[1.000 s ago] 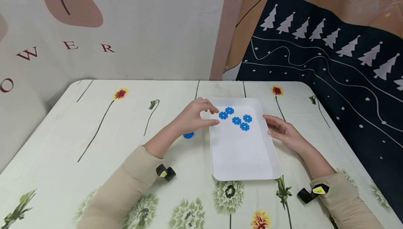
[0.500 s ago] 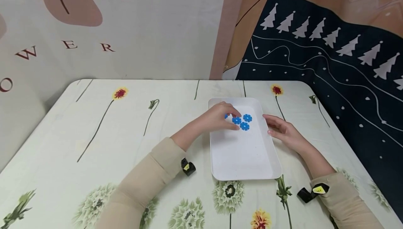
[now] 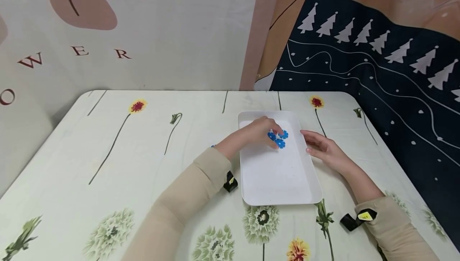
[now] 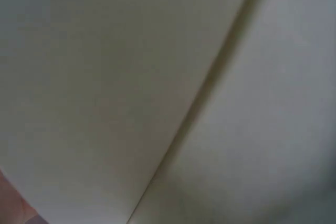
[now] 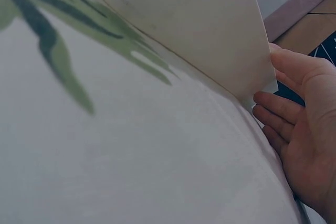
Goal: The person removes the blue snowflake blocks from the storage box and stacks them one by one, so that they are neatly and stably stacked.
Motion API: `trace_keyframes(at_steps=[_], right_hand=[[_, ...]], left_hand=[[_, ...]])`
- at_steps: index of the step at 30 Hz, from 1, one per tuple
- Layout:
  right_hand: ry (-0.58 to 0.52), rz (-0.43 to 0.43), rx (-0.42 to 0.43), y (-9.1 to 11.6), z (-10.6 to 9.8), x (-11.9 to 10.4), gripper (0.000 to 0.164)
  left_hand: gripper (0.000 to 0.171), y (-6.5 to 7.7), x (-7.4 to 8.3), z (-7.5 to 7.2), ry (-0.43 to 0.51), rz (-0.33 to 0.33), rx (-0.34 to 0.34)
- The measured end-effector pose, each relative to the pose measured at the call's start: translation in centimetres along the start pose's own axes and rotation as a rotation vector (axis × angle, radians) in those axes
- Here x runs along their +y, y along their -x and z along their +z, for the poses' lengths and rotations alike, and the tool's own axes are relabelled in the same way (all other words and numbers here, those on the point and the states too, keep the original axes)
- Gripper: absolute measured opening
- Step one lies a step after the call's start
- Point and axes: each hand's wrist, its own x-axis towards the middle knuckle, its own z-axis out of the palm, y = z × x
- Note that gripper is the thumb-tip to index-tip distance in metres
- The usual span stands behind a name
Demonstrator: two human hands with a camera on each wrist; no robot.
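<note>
Several blue notched plastic discs (image 3: 280,144) lie in the far half of a white rectangular tray (image 3: 278,181). My left hand (image 3: 259,131) reaches in over the tray's left side, thumb and fingers spread around the discs and a gap showing between the fingertips. It hides part of the group. At the tray's right rim my right hand (image 3: 323,149) rests with relaxed fingers, its fingertips right at the outer wall. The right wrist view shows this hand (image 5: 310,124) beside the tray's wall (image 5: 210,30). Mostly the pale tray wall (image 4: 105,98) fills the left wrist view.
A sliver of another blue disc (image 3: 213,146) shows on the table behind my left wrist. The flower-print tablecloth (image 3: 118,197) covers the table, with a printed wall cloth (image 3: 179,33) behind it and a dark tree-patterned cloth (image 3: 377,77) to the right.
My left hand has moved right, from the tray's left rim to over the discs, now covering the leftmost ones. The right hand has stayed at the right rim.
</note>
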Motion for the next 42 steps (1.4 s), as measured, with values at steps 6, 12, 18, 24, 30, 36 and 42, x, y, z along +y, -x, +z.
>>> trace_keyframes(at_steps=[6,12,18,24,30,36,42], right_hand=[[0.007,-0.005,-0.001,-0.05,0.03,-0.01,0.051],[0.009,-0.004,-0.001,-0.05,-0.01,0.06,0.051],[0.007,-0.002,0.0,-0.05,-0.04,0.05,0.051],[0.004,-0.001,0.0,-0.03,-0.03,0.02,0.051],[0.012,0.004,0.003,0.0,0.0,0.0,0.051],[0.008,0.005,0.003,0.03,-0.02,0.06,0.052],[0.023,0.004,0.003,-0.01,-0.06,0.05,0.051]], left_hand=[[0.042,-0.25,0.23,0.24,-0.047,-0.024,-0.036],[0.038,-0.5,0.08,0.49,-0.063,-0.041,-0.052],[0.036,-0.63,-0.13,0.67,-0.051,-0.054,-0.062],[0.034,-0.71,-0.23,0.69,-0.032,-0.056,-0.077],[0.032,-0.69,-0.49,0.85,-0.045,-0.024,-0.053],[0.031,-0.48,-0.44,0.83,-0.05,0.05,-0.002],[0.034,0.11,0.08,0.36,-0.024,0.127,0.057]])
